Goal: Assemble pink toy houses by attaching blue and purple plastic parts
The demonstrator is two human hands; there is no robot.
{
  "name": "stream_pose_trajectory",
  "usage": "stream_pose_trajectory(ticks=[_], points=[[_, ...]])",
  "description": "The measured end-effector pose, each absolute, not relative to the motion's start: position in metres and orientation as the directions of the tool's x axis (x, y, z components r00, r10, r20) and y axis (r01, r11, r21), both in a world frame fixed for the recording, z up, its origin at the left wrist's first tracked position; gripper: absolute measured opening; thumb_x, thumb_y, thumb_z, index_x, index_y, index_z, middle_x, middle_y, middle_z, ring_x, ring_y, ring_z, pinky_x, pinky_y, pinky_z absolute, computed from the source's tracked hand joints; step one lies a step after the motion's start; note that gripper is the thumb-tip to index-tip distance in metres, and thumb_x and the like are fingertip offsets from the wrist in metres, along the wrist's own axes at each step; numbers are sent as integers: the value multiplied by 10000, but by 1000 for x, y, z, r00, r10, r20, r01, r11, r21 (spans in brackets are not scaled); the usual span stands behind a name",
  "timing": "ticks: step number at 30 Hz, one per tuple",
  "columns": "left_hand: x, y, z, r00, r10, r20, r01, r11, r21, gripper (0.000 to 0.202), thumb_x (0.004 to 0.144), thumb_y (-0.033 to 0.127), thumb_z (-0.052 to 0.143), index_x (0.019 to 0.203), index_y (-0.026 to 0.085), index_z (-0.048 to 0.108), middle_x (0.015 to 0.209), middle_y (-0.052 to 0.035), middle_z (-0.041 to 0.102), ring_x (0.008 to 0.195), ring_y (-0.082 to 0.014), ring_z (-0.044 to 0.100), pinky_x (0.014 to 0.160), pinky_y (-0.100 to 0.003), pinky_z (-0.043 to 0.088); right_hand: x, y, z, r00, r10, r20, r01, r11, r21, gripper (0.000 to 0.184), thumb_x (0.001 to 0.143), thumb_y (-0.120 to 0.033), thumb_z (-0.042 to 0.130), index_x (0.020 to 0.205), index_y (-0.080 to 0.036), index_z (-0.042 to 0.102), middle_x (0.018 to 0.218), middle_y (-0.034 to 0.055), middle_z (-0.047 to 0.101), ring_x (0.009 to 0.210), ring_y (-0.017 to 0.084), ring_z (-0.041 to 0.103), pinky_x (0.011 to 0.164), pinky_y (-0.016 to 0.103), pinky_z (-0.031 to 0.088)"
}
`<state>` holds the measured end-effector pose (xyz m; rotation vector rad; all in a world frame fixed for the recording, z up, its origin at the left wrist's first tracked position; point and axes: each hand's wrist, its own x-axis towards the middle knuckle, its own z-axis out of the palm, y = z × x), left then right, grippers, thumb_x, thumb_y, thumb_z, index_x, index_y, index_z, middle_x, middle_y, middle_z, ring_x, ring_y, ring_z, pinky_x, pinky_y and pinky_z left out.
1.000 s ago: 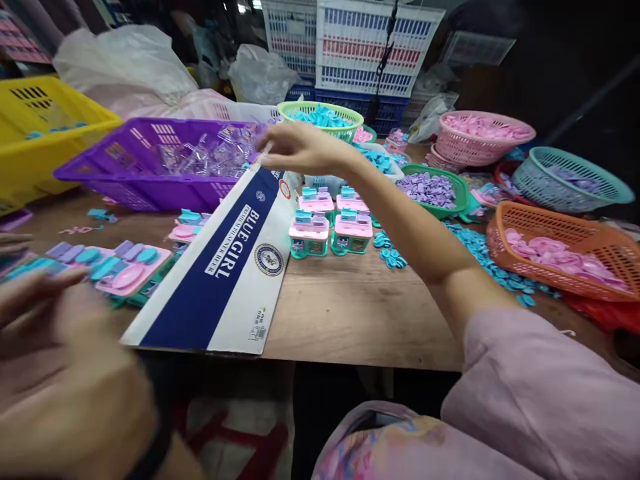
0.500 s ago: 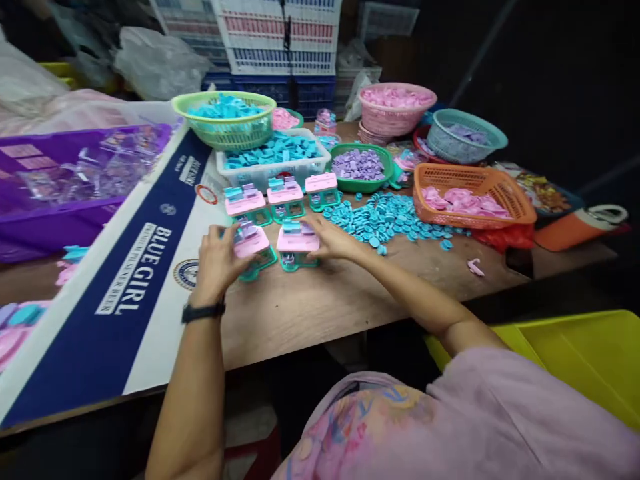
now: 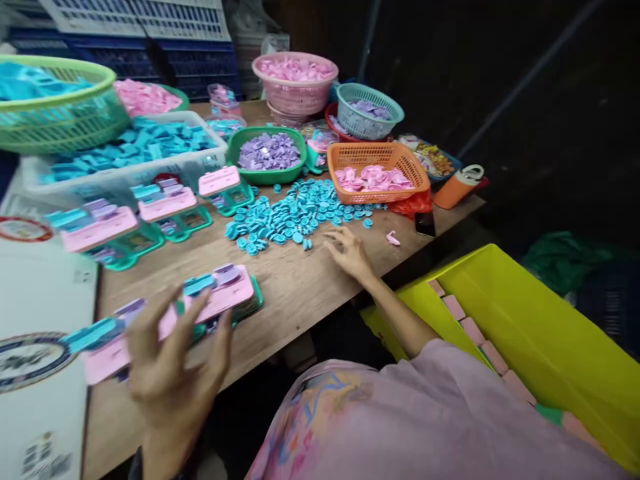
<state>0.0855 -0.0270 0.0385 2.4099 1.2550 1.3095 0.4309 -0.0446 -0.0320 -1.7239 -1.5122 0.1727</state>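
Note:
My left hand (image 3: 170,367) is open, fingers spread, over a pink-lidded little plastic box (image 3: 225,293) with a clear teal-edged body and blue and purple pieces on top. Whether the fingertips touch it I cannot tell. Partly behind that hand is a second such box (image 3: 107,357). Farther back stand three more, a left one (image 3: 100,230), a middle one (image 3: 170,203) and a right one (image 3: 223,180). My right hand (image 3: 350,253) is open low over the wooden table (image 3: 285,287), fingers apart and nothing visible in them, close to a spread of small blue discs (image 3: 295,210).
Behind the discs are a green basin (image 3: 265,179) of purple pieces and an orange basket (image 3: 380,197) of pink ones. At left, a white tub (image 3: 200,160) holds blue pieces. Below the table edge, a yellow bin (image 3: 540,313) contains a row of pink-lidded boxes. A phone (image 3: 425,224) lies near the edge.
The view has swung right and closer. My right hand has let go of a small box and moved right, beside the discs. My left hand has opened, its fingers now spread over the front boxes.

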Motion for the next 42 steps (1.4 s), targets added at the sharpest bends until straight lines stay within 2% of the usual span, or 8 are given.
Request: stream_pose_trajectory(ticks=[4,8,13,19,24,29,35,42], points=[[177,-8,15,599,542,589,320,-836,445,545,925,201,650,1432,376,553,1477,-94,558,1329,-332,589,1118,-584,517,532,-67,-18,569,687,453,780,-275,-563,277,960,-233,543,1131,-158,748,1169,153,690,1128,285,663,1046,432,544],[263,20,-16,776,406,482,209,-887,411,299,983,202,538,1269,226,618,1345,-147,620,1234,-305,612,1047,-512,558,614,-57,20,608,545,578,794,-421,-439,359,984,-193,449,1214,-125,716,1221,186,677,1192,297,626,1096,426,500],[362,44,-3,852,314,419,170,-923,345,274,951,158,515,1177,165,670,1283,-153,640,1178,-303,594,1026,-475,544,680,14,63,502,852,149,862,-480,-162,491,952,-131,544,1439,-96,599,1430,190,610,1369,299,530,1191,433,401],[461,108,42,850,454,267,386,-882,272,384,935,112,455,1261,95,659,1304,-188,607,1261,-297,578,1118,-418,474,685,80,52,415,903,-107,897,-426,-116,651,744,-175,877,1357,-250,671,1424,114,617,1314,334,562,1092,449,488],[514,155,40,851,514,104,474,-839,267,494,865,127,560,1352,92,634,1332,-199,607,1184,-282,655,1057,-371,508,681,80,38,468,881,-67,879,-472,-72,482,849,-129,755,1319,-199,675,1374,176,595,1223,322,598,993,395,514],[541,166,31,824,566,20,538,-794,283,404,804,159,650,1203,178,708,1275,-165,673,1136,-294,676,973,-385,542,685,70,37,405,914,-30,910,-406,-89,363,909,-153,693,1271,-182,712,1302,171,654,1170,301,639,970,356,509],[529,158,36,759,625,185,547,-765,341,422,887,100,500,1275,128,664,1217,-198,682,1162,-314,660,1004,-421,529,686,53,47,379,913,149,921,-357,-154,372,963,-194,638,1324,-114,678,1269,165,695,1246,297,608,1102,376,450],[491,142,60,676,664,320,533,-741,409,378,920,94,505,1267,129,651,1229,-157,654,1110,-283,662,996,-401,526,657,36,49,324,832,451,910,-144,-388,242,921,-263,702,1143,-176,740,1076,120,712,1077,327,646,1028,484,521]])
